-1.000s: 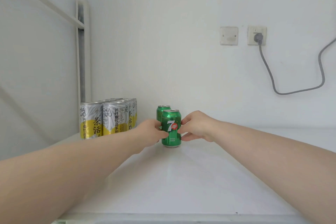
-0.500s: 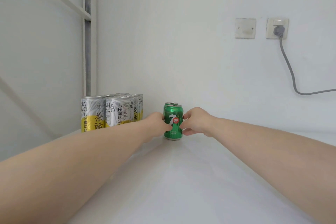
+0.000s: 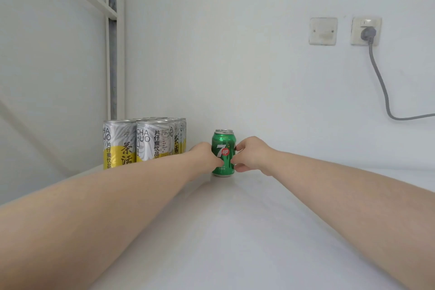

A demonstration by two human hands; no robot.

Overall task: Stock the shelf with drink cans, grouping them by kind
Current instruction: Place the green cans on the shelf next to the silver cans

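A green 7up can point(image 3: 223, 148) stands upright on the white shelf point(image 3: 235, 231). Directly behind it only the rim of a second green can point(image 3: 224, 130) shows. My left hand point(image 3: 207, 155) grips the front can from its left side and my right hand point(image 3: 251, 154) grips it from its right side, fingers curled round it. A block of several tall silver-and-yellow tea cans point(image 3: 146, 141) stands at the shelf's back left, just left of my left hand.
The shelf's white back wall carries a blank plate point(image 3: 323, 30) and a socket point(image 3: 365, 30) with a grey plug and cable point(image 3: 383, 92) hanging to the right. A white frame post point(image 3: 115, 59) rises in the left corner.
Both hands have stayed on the front green can, which has lined up in front of the rear green can. The camera view has shifted slightly.
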